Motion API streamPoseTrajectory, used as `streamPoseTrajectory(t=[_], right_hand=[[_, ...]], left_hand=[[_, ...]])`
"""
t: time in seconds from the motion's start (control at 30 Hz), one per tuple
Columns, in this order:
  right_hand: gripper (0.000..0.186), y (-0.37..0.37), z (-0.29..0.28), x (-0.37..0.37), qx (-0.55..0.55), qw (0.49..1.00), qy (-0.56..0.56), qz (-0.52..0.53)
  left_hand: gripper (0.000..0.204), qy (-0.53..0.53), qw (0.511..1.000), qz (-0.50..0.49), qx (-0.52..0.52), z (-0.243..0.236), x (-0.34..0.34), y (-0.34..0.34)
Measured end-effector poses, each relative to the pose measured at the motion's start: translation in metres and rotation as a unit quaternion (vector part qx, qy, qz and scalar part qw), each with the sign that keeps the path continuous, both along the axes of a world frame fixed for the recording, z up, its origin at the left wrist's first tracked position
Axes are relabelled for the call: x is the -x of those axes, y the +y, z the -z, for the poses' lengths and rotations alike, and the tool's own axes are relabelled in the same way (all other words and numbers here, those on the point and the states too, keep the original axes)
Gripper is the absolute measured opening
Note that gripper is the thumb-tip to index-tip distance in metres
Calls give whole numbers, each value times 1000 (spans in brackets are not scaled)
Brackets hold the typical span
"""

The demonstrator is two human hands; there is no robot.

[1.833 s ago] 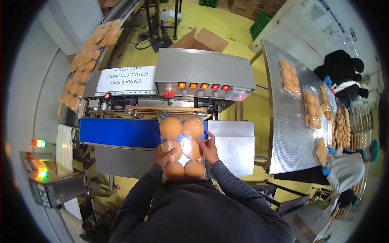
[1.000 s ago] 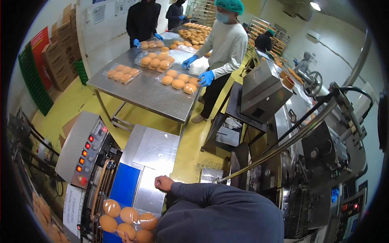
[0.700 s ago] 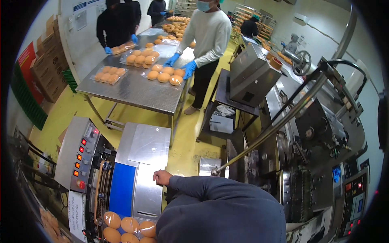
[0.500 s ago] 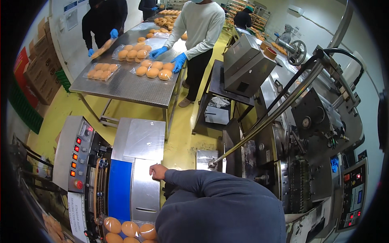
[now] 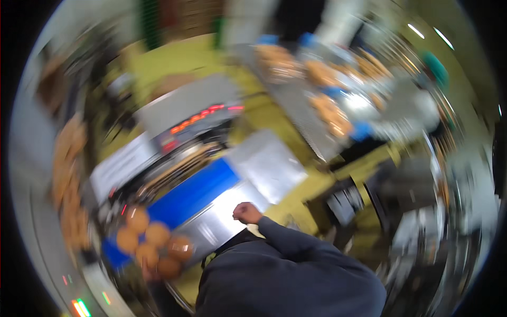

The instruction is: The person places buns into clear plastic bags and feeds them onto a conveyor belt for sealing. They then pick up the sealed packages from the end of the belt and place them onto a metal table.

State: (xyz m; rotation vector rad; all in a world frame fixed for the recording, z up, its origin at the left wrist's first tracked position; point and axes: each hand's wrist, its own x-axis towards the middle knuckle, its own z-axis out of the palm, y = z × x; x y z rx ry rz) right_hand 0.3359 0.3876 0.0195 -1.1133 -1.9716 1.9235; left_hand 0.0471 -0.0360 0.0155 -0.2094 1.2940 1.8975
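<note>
Strong motion blur softens the whole view. At the lower left, a clear bag of round buns (image 5: 157, 234) lies across the lower end of a blue conveyor belt (image 5: 195, 191) and the metal plate beside it. My left hand (image 5: 150, 271) is at the bag's near edge, its fingers smeared and partly hidden. My right hand (image 5: 247, 213) is curled into a fist over the bare metal plate (image 5: 228, 210) beside the belt, apart from the bag. Nothing shows in that fist.
Beyond the belt stands a control box (image 5: 185, 108) with glowing red buttons. A flat metal sheet (image 5: 266, 164) extends the far end. Farther off, blue-gloved people work at a metal table (image 5: 296, 113) with bagged buns. More buns (image 5: 68, 185) are at the far left.
My view has swung left, so the bag of buns shows more fully and my left hand has come into sight. My right hand stays curled by the metal plate.
</note>
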Motion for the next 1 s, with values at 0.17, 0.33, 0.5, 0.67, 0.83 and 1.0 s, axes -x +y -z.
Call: streamPoseTrajectory(t=[0.17,0.33,0.5,0.67,0.83,1.0], right_hand=[[9,-35,-31,49,67,981,78,-163],[10,-60,-42,113,120,948,8,-296],[11,-74,-50,173,103,921,24,-376],[11,-131,-61,220,92,904,12,-418],[10,-225,-66,238,91,881,17,-465],[9,-329,-69,249,101,864,-7,-493]], left_hand=[[44,-34,965,-248,-84,-31,-43,53],[45,204,910,-355,60,30,-101,40],[48,-14,878,-476,-57,-19,-171,-6],[33,29,799,-600,-3,-72,-268,-104],[35,75,571,-803,151,-81,-330,-230],[53,53,335,-889,306,-79,-302,-380]])
